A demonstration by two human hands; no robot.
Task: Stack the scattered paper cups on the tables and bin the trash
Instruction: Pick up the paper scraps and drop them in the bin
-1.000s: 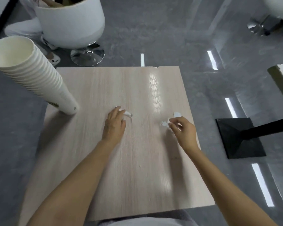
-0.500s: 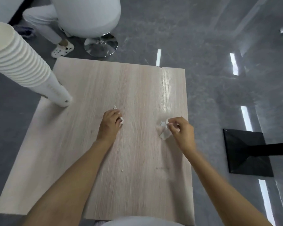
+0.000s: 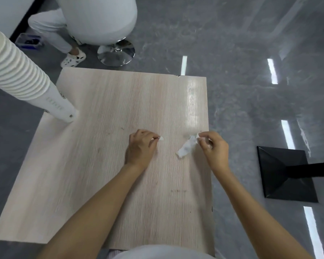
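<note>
Raised tissue point(image 3: 187, 147) off table point(image 3: 101, 174) since before, pinched by right hand point(image 3: 214, 149) near table's 3 o'clock edge. Left hand point(image 3: 140, 146) pinching scrap point(image 3: 161, 138) mid-table. Cups point(image 3: 17, 75) stacked at 10 o'clock; binning seemingly still to do.

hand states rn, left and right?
Left hand: closed, pinching a small paper scrap.
Right hand: closed, pinching a crumpled tissue.
</note>
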